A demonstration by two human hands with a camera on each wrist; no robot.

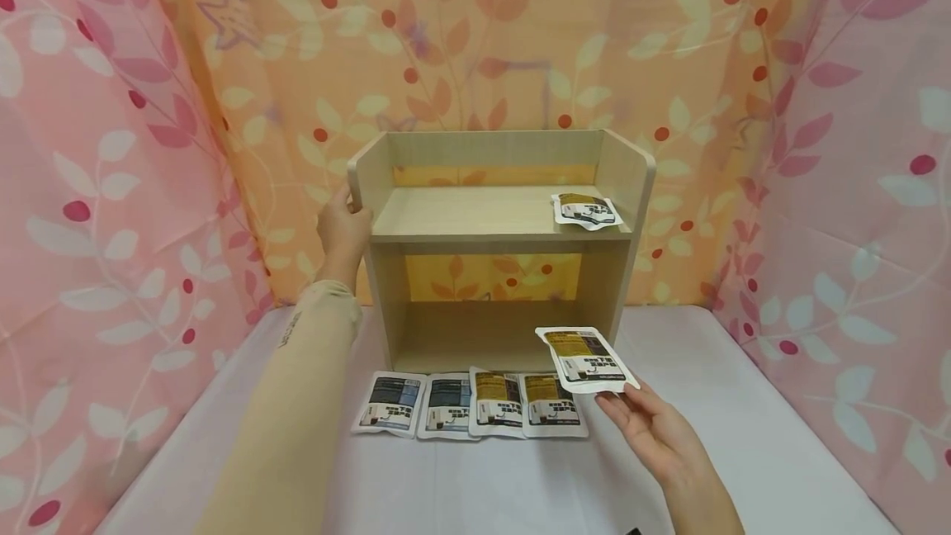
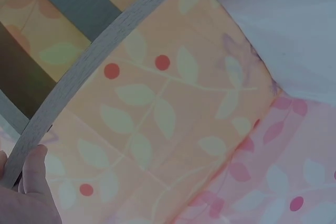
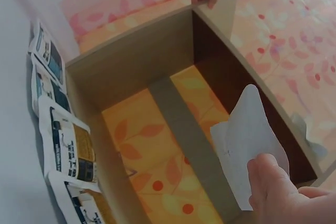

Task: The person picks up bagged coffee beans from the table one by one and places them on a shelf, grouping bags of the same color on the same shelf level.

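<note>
A pale wooden two-tier shelf [image 1: 461, 210] stands at the middle of the table. My left hand [image 1: 345, 238] grips the edge of its left side panel; the thumb shows against that edge in the left wrist view. Between thumb and fingers, my right hand [image 1: 657, 434] holds a flat white-edged pouch [image 1: 587, 357] with a gold and black label, raised before the lower compartment. Its plain white back [image 3: 244, 148] faces the right wrist camera. Another such pouch [image 1: 587, 210] lies at the right end of the upper tier.
Several pouches lie in a row along the shelf's front foot: blue-labelled ones [image 1: 390, 403] on the left, gold-labelled ones [image 1: 550, 407] on the right. A white cloth [image 1: 446, 485] covers the table. Orange and pink leaf-patterned curtains [image 1: 743, 213] enclose the back and sides.
</note>
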